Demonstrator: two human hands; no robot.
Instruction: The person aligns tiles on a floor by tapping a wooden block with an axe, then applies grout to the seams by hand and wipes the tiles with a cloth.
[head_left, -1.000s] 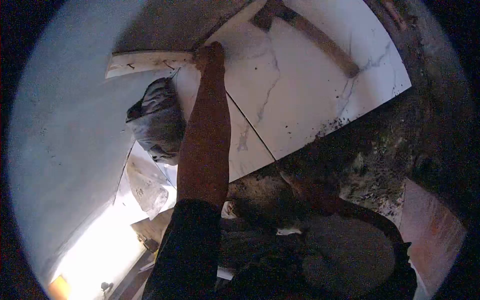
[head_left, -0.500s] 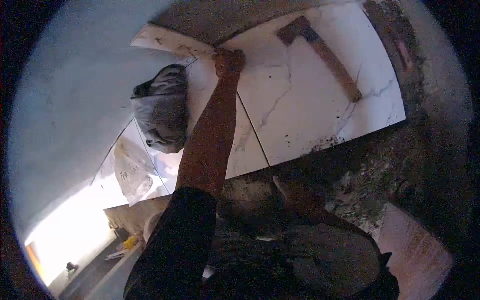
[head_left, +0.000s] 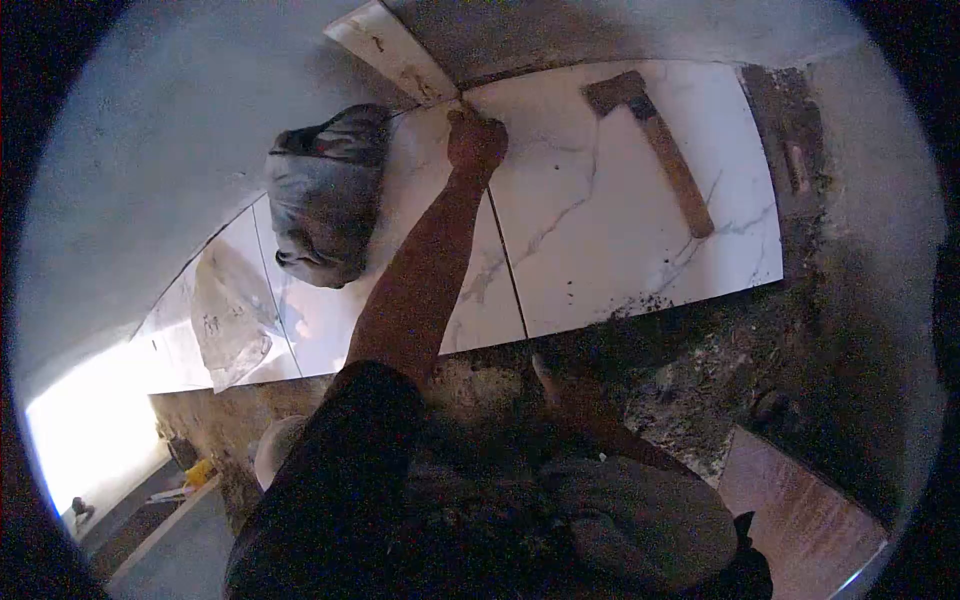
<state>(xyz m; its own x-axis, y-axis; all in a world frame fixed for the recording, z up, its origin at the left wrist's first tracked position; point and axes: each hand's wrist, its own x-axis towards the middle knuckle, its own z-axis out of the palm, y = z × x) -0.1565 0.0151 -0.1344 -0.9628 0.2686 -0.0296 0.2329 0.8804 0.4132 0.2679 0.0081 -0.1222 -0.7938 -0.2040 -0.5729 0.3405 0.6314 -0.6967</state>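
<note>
My left hand (head_left: 477, 142) is closed at the far end of the dark seam between two white marbled tiles (head_left: 590, 220); what it grips is too small to make out. A pale narrow strip (head_left: 385, 50) reaches from the wall to just beyond this hand. In shadow, my right hand (head_left: 570, 395) is at the near end of the seam, thumb outstretched by the tile edge, its other fingers hidden. To the right on the tile lies a hatchet (head_left: 665, 155) with a wooden handle. A bundled grey cloth (head_left: 328, 200) sits left of my left forearm.
A crumpled clear plastic bag (head_left: 225, 320) lies on the tiles at left. Walls rise behind and to the left. Rubble (head_left: 700, 385) covers ground below the tile edge, with a reddish board (head_left: 795, 500) at lower right. A yellow object (head_left: 200, 472) is at lower left.
The view has shifted and turned slightly. The pale strip now slants more steeply up from the tile corner. Both hands remain near the two ends of the seam; the hatchet and cloth lie as before.
</note>
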